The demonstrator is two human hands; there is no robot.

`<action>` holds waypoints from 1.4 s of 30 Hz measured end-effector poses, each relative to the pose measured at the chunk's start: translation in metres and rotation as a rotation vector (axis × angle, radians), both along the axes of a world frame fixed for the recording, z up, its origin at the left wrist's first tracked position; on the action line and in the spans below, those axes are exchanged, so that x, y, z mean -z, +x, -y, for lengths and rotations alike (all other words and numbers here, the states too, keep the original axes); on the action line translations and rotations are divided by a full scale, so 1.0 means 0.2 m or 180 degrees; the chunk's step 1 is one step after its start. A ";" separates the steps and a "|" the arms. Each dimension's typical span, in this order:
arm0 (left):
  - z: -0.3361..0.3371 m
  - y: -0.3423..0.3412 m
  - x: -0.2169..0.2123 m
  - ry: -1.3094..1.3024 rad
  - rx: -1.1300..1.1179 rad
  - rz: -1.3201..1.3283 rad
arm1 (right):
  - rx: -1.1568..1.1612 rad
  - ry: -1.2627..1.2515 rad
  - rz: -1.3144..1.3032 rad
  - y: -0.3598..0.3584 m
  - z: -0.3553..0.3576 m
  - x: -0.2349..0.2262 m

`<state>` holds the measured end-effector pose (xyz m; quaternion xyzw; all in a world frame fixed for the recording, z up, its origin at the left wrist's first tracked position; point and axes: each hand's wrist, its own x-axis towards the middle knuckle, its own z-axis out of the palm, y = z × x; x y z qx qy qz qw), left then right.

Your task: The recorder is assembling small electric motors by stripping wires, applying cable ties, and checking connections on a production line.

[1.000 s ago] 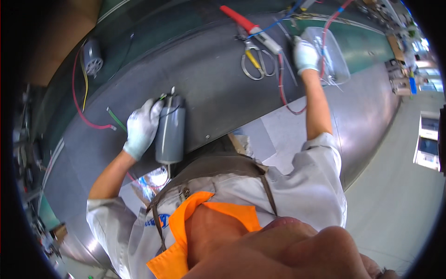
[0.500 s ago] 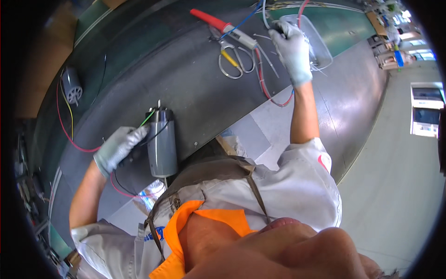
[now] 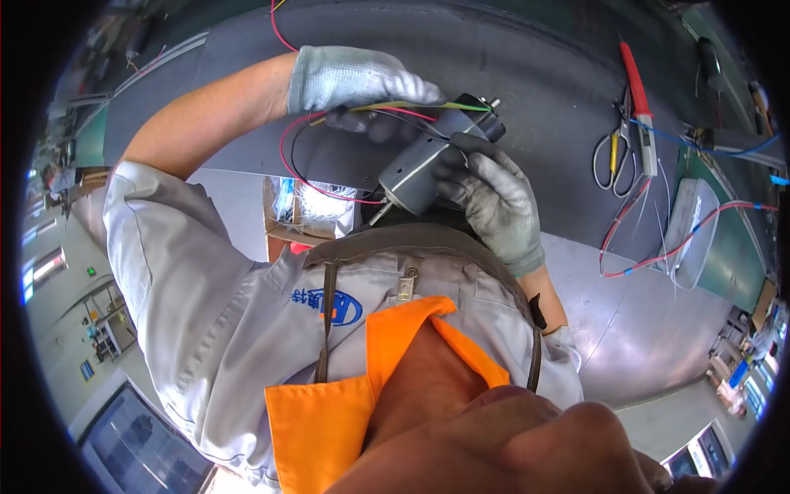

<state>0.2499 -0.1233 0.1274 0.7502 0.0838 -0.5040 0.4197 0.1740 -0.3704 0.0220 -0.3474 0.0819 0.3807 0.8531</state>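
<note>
A grey cylindrical motor (image 3: 420,169) lies tilted in front of my body, a shaft showing at each end. My right hand (image 3: 498,198), in a whitish glove, is closed around its right side, the fingertips near a black wire. Left of the motor's upper end, my gloved left hand (image 3: 362,86) has its fingers over a yellow-green wire (image 3: 457,105), a red wire (image 3: 298,125) and a black wire, with the thumb below them. These wires loop down beside the motor's lower end. Part of the left hand's grip is hidden.
To the right on the dark worktable (image 3: 559,156) lie scissors (image 3: 613,160) with a yellow part, a red-and-white handheld tool (image 3: 638,95) and a red cable (image 3: 609,243). A clear plastic tray (image 3: 691,226) stands beyond them. A box (image 3: 276,210) with whitish scrap sits below the table edge.
My right hand has come away from the plastic tray and now grips the motor. My left hand has moved up onto the wires. The motor is tilted more, and the view has swung left.
</note>
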 end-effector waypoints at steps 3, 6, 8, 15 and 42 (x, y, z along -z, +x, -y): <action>-0.09 -0.07 0.29 -0.0616 -0.0471 0.0293 | 0.0237 0.0423 0.0246 -0.02 -0.09 -0.04; -0.04 -0.10 0.34 -0.0792 -0.0646 0.0885 | 0.0324 -0.0595 0.0628 -0.03 -0.11 -0.02; 0.02 -0.12 0.32 -0.0724 -0.1240 0.0869 | 0.0485 -0.1509 0.1822 -0.01 -0.09 0.02; 0.22 -0.16 0.41 -0.1040 -0.1807 0.1535 | 0.1249 -0.1724 0.1931 0.14 -0.04 -0.02; 0.40 -0.20 0.49 -0.0385 -0.0684 0.3901 | 0.0931 -0.3502 0.4238 0.31 0.10 -0.02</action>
